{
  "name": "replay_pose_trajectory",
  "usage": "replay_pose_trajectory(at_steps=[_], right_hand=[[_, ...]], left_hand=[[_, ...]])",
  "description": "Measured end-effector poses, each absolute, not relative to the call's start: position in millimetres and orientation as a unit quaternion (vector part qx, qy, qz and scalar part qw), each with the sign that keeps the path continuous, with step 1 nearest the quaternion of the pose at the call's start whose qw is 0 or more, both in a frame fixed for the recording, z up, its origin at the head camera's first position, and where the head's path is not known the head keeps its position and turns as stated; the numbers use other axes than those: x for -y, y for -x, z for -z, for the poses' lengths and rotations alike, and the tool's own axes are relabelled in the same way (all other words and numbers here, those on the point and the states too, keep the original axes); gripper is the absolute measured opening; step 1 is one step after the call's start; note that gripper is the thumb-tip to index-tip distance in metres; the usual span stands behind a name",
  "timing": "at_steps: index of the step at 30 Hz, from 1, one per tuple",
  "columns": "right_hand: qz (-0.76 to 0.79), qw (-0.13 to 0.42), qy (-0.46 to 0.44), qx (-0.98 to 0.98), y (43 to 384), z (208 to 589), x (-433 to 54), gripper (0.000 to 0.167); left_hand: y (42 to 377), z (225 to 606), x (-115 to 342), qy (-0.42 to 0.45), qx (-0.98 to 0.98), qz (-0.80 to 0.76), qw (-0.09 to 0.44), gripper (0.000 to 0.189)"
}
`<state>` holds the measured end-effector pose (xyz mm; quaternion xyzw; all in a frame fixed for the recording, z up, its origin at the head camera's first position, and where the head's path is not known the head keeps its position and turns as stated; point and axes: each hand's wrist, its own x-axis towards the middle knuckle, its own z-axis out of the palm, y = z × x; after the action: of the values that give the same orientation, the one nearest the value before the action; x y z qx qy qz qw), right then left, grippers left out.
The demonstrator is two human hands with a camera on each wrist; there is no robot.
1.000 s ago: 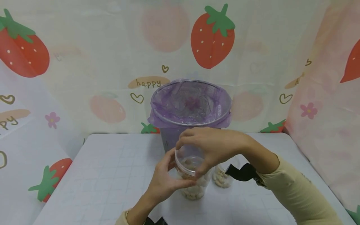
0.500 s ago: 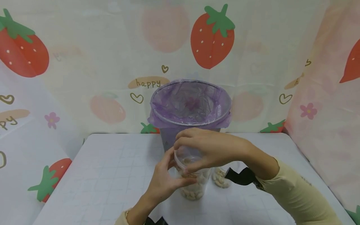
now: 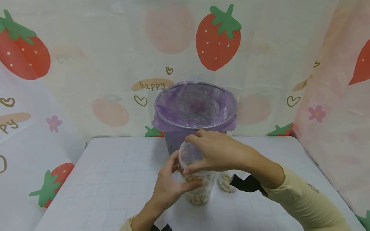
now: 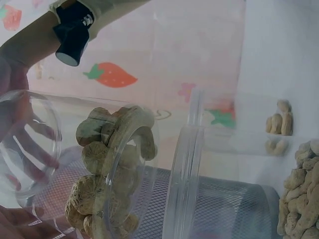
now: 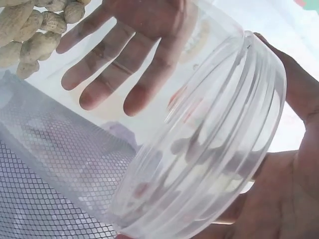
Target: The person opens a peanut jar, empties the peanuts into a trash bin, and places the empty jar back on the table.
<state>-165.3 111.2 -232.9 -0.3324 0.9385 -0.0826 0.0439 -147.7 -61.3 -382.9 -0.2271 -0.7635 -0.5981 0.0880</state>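
In the head view, a clear plastic jar with peanuts stands mid-table. A second clear tub of peanuts appears stacked on it, judging by the left wrist view. My left hand holds the stack at its upper part, thumb across the front and fingers round the far side. Above, my right hand spans a round clear lid, gripping its edge between thumb and fingers. Up close, the lid's ribbed rim shows in the right wrist view. Whether it is still threaded on, I cannot tell.
Just right of the stack stands another clear jar of peanuts, partly behind my right wrist. A mesh bin lined with a purple bag stands close behind. The white table backs onto a strawberry-print sheet.
My right thumb has slid leftward along the front of the rim, and the right wrist has dropped slightly. More of the lid's disc now shows, tilted. The left hand stays put.
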Motion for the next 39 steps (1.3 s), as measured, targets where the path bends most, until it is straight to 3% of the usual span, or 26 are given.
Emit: replay_pose_trajectory(at_steps=[13,24,39], right_hand=[[0.112,0.094,0.421,-0.895,177,229,-121,0.068],[0.083,0.059,0.331,-0.938,167,234,-113,0.079],[0.102,0.073,0.371,-0.92,176,228,-118,0.065]], left_hand=[[146,384,61,0.218,0.766,0.599,0.085,0.094],[146,387,59,0.226,0.772,0.585,0.103,0.089],[145,381,66,0.214,0.777,0.589,0.06,0.09]])
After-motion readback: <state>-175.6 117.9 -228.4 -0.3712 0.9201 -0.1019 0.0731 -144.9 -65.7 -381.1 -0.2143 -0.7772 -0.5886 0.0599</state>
